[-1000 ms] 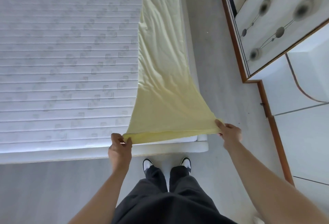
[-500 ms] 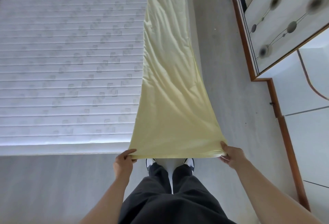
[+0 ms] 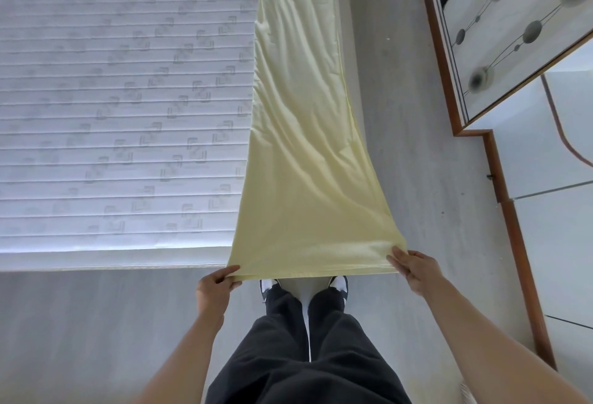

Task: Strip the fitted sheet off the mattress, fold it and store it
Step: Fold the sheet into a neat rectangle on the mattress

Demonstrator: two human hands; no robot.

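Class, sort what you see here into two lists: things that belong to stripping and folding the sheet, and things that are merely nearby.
Belongs to the job:
sheet, yellow, folded to a strip
mattress, bare
left hand, gripping one sheet corner
right hand, gripping the other

Merely nearby:
wardrobe
floor
shoes

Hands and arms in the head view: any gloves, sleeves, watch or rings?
Both are bare. The left hand and right hand wear no gloves, and no rings show. No watch or band shows at either wrist. Both forearms are uncovered to the frame's bottom edge, so no sleeve is in view.
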